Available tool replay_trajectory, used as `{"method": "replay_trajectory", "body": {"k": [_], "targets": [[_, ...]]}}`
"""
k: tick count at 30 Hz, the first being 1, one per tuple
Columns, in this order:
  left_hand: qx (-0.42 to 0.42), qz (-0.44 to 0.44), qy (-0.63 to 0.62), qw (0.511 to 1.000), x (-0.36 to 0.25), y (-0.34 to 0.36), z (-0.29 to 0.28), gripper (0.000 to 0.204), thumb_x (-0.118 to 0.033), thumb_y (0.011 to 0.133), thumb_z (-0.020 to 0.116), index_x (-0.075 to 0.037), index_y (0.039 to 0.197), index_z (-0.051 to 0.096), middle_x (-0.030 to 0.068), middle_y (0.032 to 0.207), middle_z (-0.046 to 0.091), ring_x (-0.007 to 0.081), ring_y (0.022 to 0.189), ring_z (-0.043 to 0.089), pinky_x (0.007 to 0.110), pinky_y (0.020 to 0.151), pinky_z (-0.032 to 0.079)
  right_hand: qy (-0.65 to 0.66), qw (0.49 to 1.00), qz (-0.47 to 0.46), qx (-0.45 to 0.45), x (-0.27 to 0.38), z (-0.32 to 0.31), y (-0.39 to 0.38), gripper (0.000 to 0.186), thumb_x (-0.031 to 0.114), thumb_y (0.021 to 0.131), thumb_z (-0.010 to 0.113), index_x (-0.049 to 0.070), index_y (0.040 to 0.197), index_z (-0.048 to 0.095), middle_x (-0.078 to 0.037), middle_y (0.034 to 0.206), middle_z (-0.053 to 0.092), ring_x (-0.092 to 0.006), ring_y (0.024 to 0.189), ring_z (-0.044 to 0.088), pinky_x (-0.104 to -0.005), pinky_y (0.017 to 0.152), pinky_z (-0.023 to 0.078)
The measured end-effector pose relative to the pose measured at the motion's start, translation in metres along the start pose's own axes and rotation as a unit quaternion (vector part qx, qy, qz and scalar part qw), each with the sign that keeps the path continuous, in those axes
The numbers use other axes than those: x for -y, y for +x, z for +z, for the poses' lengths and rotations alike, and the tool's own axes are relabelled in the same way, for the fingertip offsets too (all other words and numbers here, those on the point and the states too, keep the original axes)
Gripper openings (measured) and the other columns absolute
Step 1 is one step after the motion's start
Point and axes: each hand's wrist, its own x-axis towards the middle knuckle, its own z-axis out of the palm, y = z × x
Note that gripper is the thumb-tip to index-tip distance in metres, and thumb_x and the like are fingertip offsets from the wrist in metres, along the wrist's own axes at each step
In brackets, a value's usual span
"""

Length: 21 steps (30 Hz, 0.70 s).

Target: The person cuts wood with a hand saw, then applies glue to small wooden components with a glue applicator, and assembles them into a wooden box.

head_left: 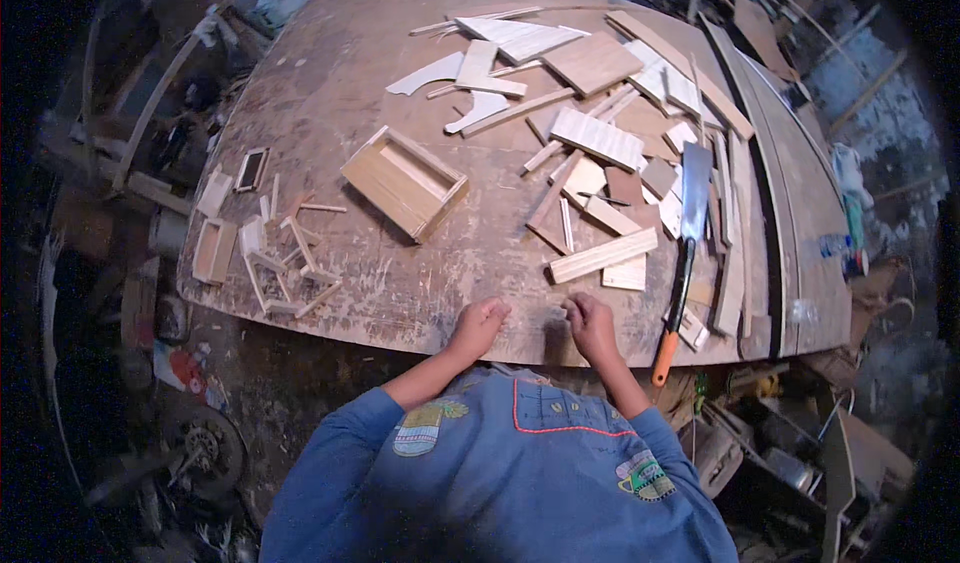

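My left hand (480,325) is at the near edge of the worktable, its fingers curled together. A short gap to the right, my right hand (592,327) is closed in a pinch, thumb against forefinger. Whatever either hand holds is too small or hidden to make out. Beyond them lies an open-fronted wooden box (405,185), tilted to my view. Nearest my right hand is a pale wooden strip (603,255), lying over a small board (625,273). Farther right rests a tool with a wide flat blade (695,188) and a long black handle (682,288) ending in orange.
Loose boards, such as a square brown one (592,63), pile up at the right and back of the worktable (330,83). At the left stand small wooden frames (262,263) and a little open box (214,251). Clutter and a wheel (205,450) lie below the table.
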Motion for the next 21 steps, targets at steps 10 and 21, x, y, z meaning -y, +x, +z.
{"method": "replay_trajectory", "body": {"k": [10, 21], "targets": [[0.153, -0.007, -0.092, 0.984, 0.026, -0.018, -0.015, 0.032, 0.0, 0.082, 0.061, -0.002, 0.114, 0.058, -0.0032, 0.082, 0.056, 0.0048, 0.076, 0.052, 0.021, 0.07, 0.044, -0.009, 0.976, 0.158, -0.149, -0.041, -0.035, -0.096, 0.014, 0.01, 0.079, 0.069, -0.001, 0.088, 0.067, -0.012, 0.069, 0.064, -0.0156, 0.062, 0.062, -0.0303, 0.061, 0.049], [0.115, -0.042, -0.074, 0.99, -0.02, 0.032, 0.046, 0.029, 0.0, 0.08, 0.067, 0.003, 0.109, 0.065, 0.0004, 0.079, 0.066, 0.0042, 0.072, 0.057, 0.02, 0.068, 0.046, -0.387, 0.899, 0.091, -0.182, -0.111, -0.097, -0.1, 0.069, 0.017, 0.072, 0.075, 0.006, 0.134, 0.045, -0.021, 0.134, 0.045, -0.0384, 0.115, 0.047, -0.0413, 0.096, 0.042]]}}
